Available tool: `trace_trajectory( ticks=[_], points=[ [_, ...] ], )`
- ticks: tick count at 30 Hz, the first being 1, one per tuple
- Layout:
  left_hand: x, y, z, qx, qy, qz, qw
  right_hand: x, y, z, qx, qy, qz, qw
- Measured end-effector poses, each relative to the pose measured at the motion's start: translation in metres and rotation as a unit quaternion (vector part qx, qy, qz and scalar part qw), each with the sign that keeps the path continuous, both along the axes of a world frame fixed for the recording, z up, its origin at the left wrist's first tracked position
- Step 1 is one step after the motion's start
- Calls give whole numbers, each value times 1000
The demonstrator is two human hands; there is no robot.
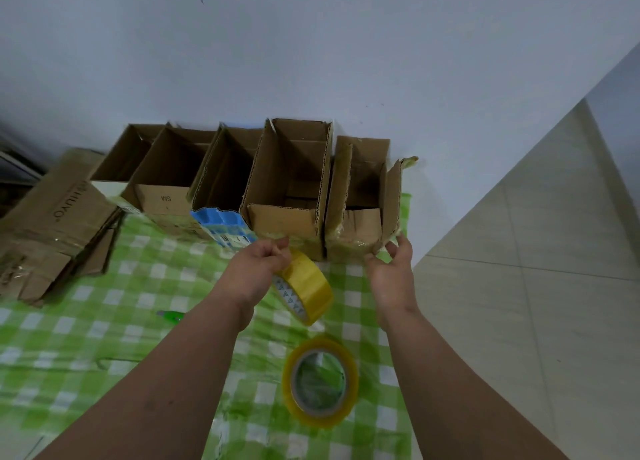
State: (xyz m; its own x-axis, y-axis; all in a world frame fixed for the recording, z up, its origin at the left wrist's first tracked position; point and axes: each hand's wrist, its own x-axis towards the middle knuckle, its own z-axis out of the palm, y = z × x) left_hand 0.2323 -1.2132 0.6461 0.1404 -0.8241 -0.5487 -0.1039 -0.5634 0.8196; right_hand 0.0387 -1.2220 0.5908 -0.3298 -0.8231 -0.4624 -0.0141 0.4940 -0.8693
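Left hand [258, 269] grips glossy yellow tape roll [311, 286]

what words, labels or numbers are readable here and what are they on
"SM", upside down: front flap of the open carton
"HUYO", start cut off: the flattened carton
Too blurred: print and barcode on the blue box
Too small: core marks on the raised tape roll

head-worn, wide-angle | above and behind left hand [261, 267] and right hand [393, 274] | facing forward, down | near: bench [104, 338] close beneath hands, wall [311, 61] beyond
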Motion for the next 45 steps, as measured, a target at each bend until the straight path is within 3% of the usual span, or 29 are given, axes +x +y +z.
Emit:
trace_trajectory(
  ticks=[8,12,14,19,24,30,37,45],
  points=[
    [14,20,11,-71,0,90,993,1,25,9,15,-9,-18,1000],
    [28,36,16,-100,2,143,985,17,41,19,9,68,-17,998],
    [37,46,18,-102,-5,156,983,35,54,27,-21,81,19,996],
    [65,73,25,-112,-29,168,979,104,83,52,-97,4,171,981],
    [103,97,31,-137,-52,124,981,171,96,65,-70,-42,276,958],
    [170,113,35,-197,-72,69,975,236,100,74,74,-215,244,943],
    [257,126,30,-246,-144,61,957,323,110,79,38,-232,233,943],
    [339,137,30,-308,-303,-67,899,389,106,76,69,-280,292,912]
  ],
)
